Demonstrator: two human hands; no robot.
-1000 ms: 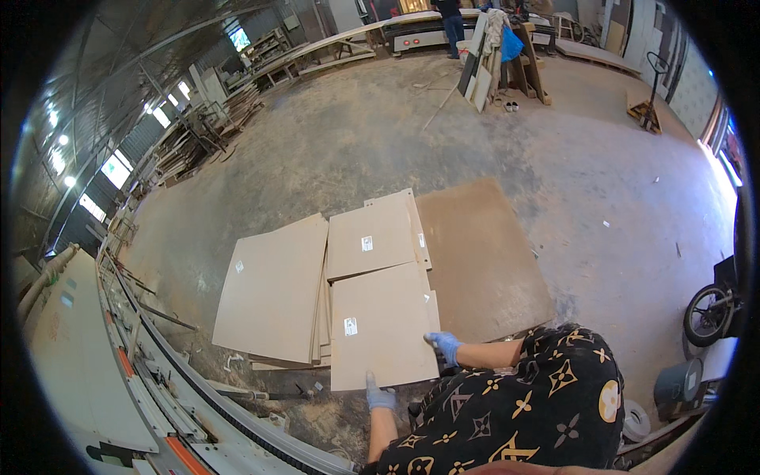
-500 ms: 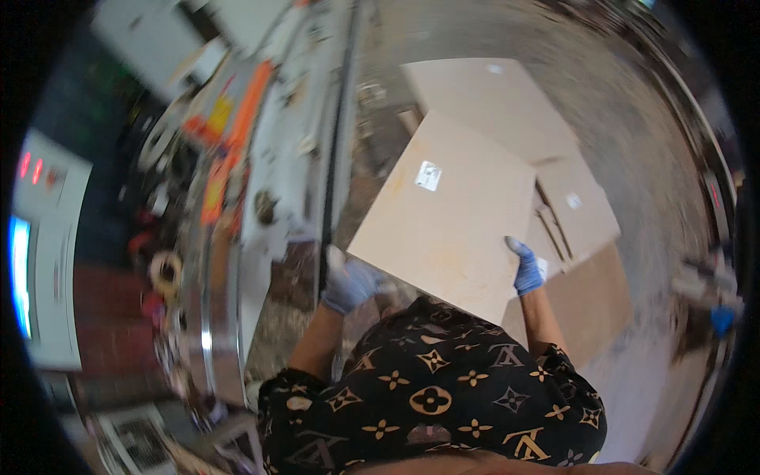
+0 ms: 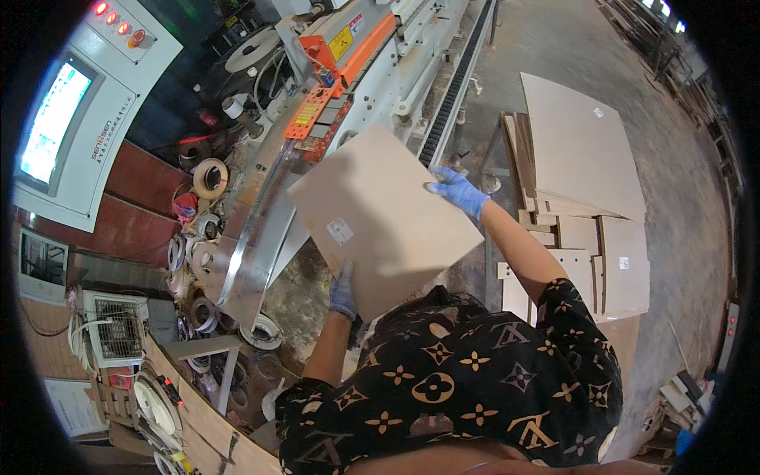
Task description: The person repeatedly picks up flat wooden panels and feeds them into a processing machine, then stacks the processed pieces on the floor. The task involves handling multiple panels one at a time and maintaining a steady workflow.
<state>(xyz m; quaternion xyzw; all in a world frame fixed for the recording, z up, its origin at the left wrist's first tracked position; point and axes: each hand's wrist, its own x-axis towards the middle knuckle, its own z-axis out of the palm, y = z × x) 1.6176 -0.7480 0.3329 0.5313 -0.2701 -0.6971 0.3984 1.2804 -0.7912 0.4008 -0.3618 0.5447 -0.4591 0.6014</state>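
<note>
Swinging labelled fibreboard panel away from stacked panels | bringing it near edge-bander | holding opposite edges with left fingers and right fingers

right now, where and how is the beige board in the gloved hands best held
Probably by opposite edges, coming in from outside each: left hand at the picture's lower-left edge, right hand at the upper-right. The beige board is broad and flat with no visible handle.
</note>
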